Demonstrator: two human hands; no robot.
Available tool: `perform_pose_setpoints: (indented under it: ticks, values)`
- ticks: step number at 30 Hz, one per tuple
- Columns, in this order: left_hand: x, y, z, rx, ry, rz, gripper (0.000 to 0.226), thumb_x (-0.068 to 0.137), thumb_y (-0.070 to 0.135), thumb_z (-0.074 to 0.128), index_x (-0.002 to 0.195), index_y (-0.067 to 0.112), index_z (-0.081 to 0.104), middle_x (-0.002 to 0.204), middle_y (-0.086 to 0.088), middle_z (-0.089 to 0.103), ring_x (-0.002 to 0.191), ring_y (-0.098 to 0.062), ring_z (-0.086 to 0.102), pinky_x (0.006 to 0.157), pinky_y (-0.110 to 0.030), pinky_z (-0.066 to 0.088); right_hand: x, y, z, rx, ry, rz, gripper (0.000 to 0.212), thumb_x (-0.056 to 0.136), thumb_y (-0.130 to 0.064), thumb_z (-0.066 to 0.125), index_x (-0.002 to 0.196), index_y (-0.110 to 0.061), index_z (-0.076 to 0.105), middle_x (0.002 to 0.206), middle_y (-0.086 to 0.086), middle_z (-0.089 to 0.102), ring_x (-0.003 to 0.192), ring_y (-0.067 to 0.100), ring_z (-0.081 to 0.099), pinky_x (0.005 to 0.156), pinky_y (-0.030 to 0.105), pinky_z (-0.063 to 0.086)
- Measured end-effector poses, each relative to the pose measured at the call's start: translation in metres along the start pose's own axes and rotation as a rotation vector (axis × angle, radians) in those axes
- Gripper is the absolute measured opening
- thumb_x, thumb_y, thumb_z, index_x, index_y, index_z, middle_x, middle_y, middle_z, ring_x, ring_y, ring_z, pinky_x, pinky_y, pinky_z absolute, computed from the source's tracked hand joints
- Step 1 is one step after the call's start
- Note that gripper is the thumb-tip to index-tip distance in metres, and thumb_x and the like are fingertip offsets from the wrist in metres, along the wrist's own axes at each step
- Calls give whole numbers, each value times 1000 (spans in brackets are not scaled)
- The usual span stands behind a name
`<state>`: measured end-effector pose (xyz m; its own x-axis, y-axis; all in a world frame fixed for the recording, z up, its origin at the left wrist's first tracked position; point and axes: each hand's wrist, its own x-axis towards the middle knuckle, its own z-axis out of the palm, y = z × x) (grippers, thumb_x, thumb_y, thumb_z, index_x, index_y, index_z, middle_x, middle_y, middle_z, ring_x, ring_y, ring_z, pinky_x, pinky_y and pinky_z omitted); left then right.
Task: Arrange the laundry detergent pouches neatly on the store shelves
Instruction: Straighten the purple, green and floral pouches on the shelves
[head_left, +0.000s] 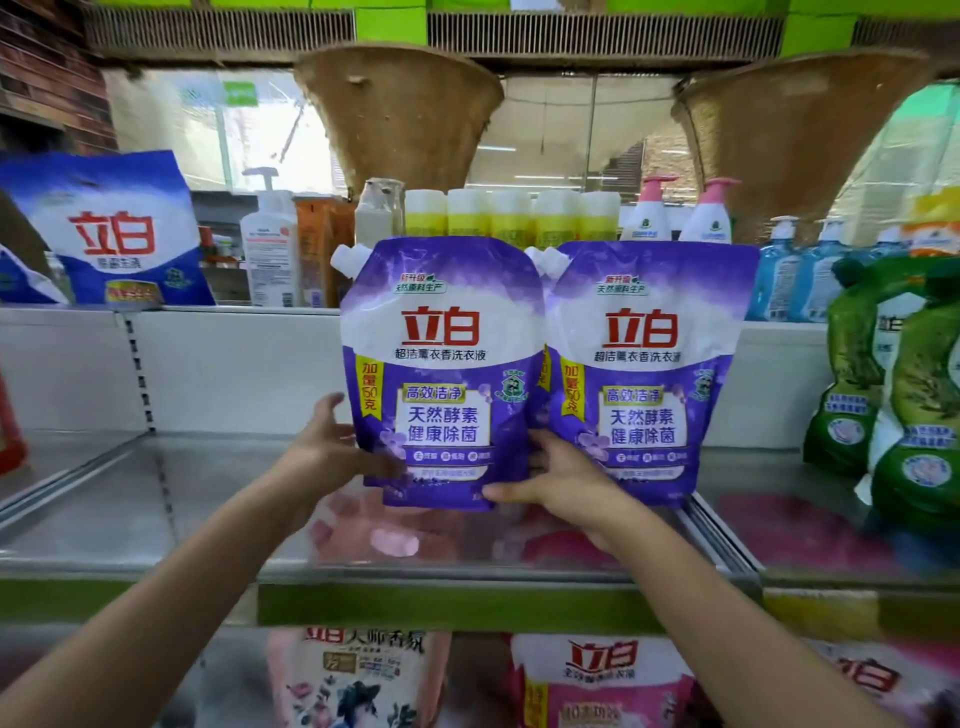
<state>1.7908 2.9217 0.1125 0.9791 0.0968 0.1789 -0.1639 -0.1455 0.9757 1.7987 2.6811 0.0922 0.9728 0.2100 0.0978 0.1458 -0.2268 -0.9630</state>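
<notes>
Gripping the soft, liquid-heavy purple plastic spouted pouch (441, 364) low at its base corners, left hand (324, 449) and right hand (563, 480) each curl round an edge; it likely sags if held higher

- 2 pouches upright side by side on the shelf (156, 493): left pouch (441, 364) overlaps the right pouch (644, 374) a bit
- left hand (324, 452) and right hand (561, 483) at the left pouch's bottom corners
- bottles (519, 215) behind on the upper ledge
- big bag (109, 228) far left
- jugs (893, 384) far right
</notes>
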Motion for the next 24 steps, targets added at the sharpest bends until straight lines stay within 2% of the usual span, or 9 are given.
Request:
perform_pose_setpoints:
  ticks: [2, 4, 7, 9, 11, 13, 15, 19, 24]
  values:
    - [-14, 3, 19, -59, 278, 113, 79, 70, 0, 80, 133, 23, 39, 124, -1, 50, 104, -18, 55, 72, -31, 53, -15, -1, -13, -3, 28, -35, 60, 73, -11, 82, 127, -13, 55, 116, 9, 67, 103, 19, 65, 79, 32, 59]
    - [-27, 1, 44, -56, 341, 233, 62, 66, 13, 79, 117, 29, 48, 124, -3, 54, 108, -20, 58, 87, -43, 54, -30, -3, -30, -12, 149, -142, 31, 81, -10, 76, 110, -11, 66, 103, 11, 70, 91, 20, 68, 77, 22, 55]
    - [-42, 9, 95, -104, 156, 284, 37, 80, 10, 75, 111, 20, 57, 113, -6, 62, 99, -16, 63, 89, -35, 54, -44, 3, -63, 66, 530, -355, 7, 84, -17, 74, 84, -22, 69, 80, 4, 72, 77, 25, 69, 76, 41, 57]
    - [-43, 16, 129, -108, 20, 288, 22, 87, 12, 68, 108, 14, 61, 106, -3, 67, 96, -13, 64, 87, -22, 52, -45, 8, -91, 110, 801, -394, 13, 84, -24, 74, 86, -25, 61, 83, -1, 67, 76, 18, 63, 76, 41, 53]
    - [-35, 17, 155, -87, -76, 240, 36, 86, 30, 70, 117, 14, 59, 114, -1, 67, 106, -12, 63, 95, -24, 49, -43, 9, -117, 131, 899, -355, 27, 83, -26, 74, 100, -21, 53, 101, 6, 61, 86, 18, 58, 81, 39, 51]
    - [-24, 17, 173, -59, -131, 170, 60, 78, 49, 72, 126, 21, 52, 121, 5, 66, 112, -9, 61, 101, -32, 45, -37, 11, -139, 178, 747, -245, 40, 86, -25, 70, 118, -12, 49, 118, 12, 55, 98, 20, 56, 76, 23, 52]
    - [-18, 19, 186, -34, -153, 113, 55, 77, 45, 75, 123, 24, 52, 113, 9, 68, 100, -3, 64, 91, -26, 46, -30, 15, -149, 252, 487, -150, 38, 90, -20, 64, 122, -5, 52, 120, 16, 61, 91, 17, 62, 64, 14, 52]
    - [-6, 24, 197, -179, -142, 82, 37, 82, 26, 73, 112, 13, 56, 89, -3, 69, 62, -2, 66, 60, -16, 50, -13, 24, -158, 262, 276, -149, 47, 82, -31, 68, 118, -3, 58, 112, 17, 71, 90, 22, 71, 74, 32, 57]
    - [-1, 22, 201, -200, -85, 73, 30, 93, 39, 55, 115, 19, 60, 105, -2, 71, 86, -9, 67, 65, -14, 53, -5, 25, -153, 313, 238, -87, 49, 73, -63, 58, 98, -25, 73, 103, 3, 76, 100, 23, 71, 95, 43, 52]
